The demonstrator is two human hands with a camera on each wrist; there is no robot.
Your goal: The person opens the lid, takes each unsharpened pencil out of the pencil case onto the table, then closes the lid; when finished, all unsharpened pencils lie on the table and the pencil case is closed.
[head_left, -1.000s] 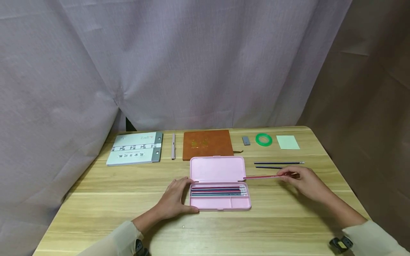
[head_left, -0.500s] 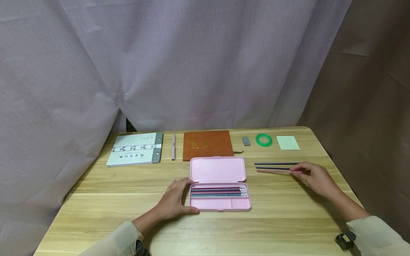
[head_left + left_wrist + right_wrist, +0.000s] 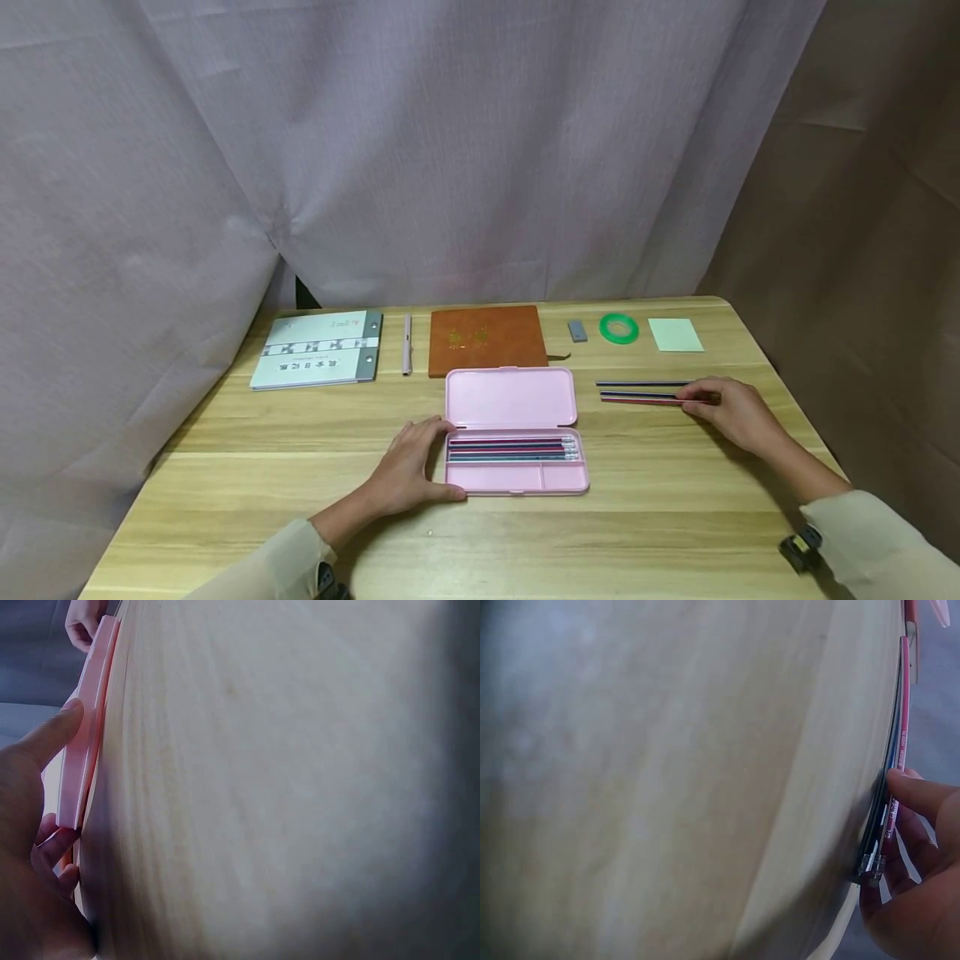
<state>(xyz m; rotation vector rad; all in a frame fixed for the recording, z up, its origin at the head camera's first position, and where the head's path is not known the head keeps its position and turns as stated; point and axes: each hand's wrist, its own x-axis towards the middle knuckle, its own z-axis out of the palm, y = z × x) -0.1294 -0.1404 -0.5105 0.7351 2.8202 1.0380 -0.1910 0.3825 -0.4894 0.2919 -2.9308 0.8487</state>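
And the right hand point(image 3: 738, 417) has the red pencil point(image 3: 641, 401) pinched between thumb and fingers, its shaft jutting leftward from them, just beside 2 dark pencils point(image 3: 645, 383)! Left hand point(image 3: 405, 468), spread wide, grips the pink case point(image 3: 491, 477) by its left end.

Green tape point(image 3: 618, 340) near grey eraser point(image 3: 577, 332).

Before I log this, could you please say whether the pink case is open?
Open: the pink case has its lid folded back, showing pencils inside.
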